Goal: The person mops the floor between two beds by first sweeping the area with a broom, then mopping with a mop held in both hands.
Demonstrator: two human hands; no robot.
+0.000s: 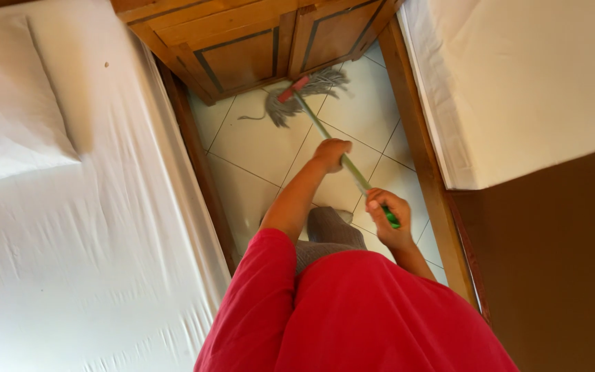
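**Obs. 1:** Both hands closed round the green mop handle (339, 153). Left hand (330, 153) wraps it further down the shaft, towards the head; right hand (387, 219) clamps near the top end, fingers curled fully over, a bit of green showing below the knuckles.

**Obs. 2:** Why the spacing?

**Obs. 1:** My reading: the split grip gives leverage. Upper hand acts as pivot, lower hand steers. Handle slopes away from the body, so the grey string mop head (306, 96) lies flat on the pale floor tiles (256, 148).

**Obs. 2:** Where does the head sit?

**Obs. 1:** At the far end of the aisle, right at the foot of the wooden cabinet (256, 41). Strands fan left and right; one loose strand trails left. Red collar joins the head to the shaft.

**Obs. 2:** Surroundings?

**Obs. 1:** Narrow strip of tile between two beds. White-sheeted bed (84, 220) with a pillow (8, 117) to the left, its dark wooden frame bordering the tiles. Second white mattress (518, 83) to the right on a wooden rail (425, 165). Tight corridor, which probably explains the long reach forwards with the handle kept in line with the aisle.

**Obs. 2:** Body?

**Obs. 1:** Red top (352, 317) fills the lower view; grey trouser leg (328, 231) and a foot between the arms, standing on the tile.
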